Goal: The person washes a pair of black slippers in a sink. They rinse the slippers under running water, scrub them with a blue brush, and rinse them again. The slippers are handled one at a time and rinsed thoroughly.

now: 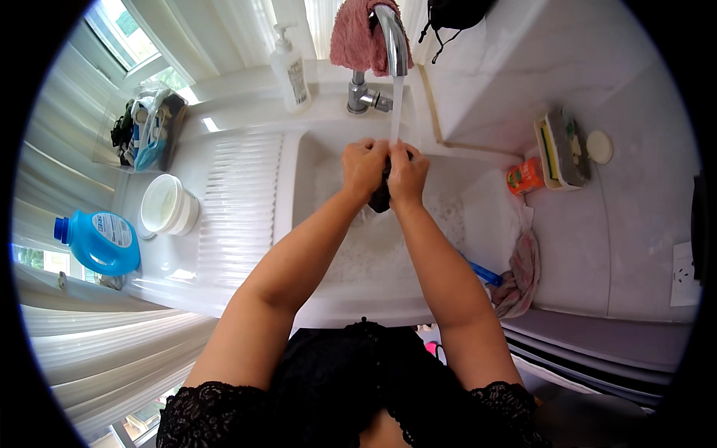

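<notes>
Over the white sink (314,246), my left hand (364,169) and my right hand (408,173) are side by side, fingers closed on a small piece of black cloth (381,197). Its lower end hangs between my palms; the rest is covered by my fingers, so its exact kind does not show. Water (397,112) runs from the chrome faucet (394,45) straight down onto my hands and the cloth. Cloudy, sudsy water (373,250) is in the basin below.
Left of the basin are a ribbed washboard (239,201), a white tub (169,205), a blue detergent jug (104,243) and a clear bin (149,128). Behind stands a pump bottle (290,73). A pink towel (355,37) drapes the faucet. Rightward: a soap holder (560,153), orange packet (525,177), hanging rag (520,280).
</notes>
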{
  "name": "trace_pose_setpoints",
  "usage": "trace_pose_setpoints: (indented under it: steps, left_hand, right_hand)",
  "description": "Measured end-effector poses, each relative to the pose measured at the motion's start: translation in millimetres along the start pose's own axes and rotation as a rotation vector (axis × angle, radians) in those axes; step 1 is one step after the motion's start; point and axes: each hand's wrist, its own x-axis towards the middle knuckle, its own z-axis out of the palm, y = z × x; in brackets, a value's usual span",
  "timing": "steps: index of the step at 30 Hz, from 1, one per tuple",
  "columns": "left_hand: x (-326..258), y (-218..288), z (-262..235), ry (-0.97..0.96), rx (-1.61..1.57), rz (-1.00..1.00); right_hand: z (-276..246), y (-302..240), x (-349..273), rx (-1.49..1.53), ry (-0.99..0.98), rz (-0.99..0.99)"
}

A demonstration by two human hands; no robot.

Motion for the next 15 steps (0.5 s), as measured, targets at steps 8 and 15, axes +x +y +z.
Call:
trace_pose_setpoints:
  steps: [8,15]
  left_hand:
    - [-9,5,-23,-0.117,-0.138,-0.45]
    - [-17,-16,-3,-0.195,-0.434,-0.293]
  right_hand:
    - [-30,16,11,0.264,0.264,0.255]
    - [-34,7,-2,0.204,0.134,0.208]
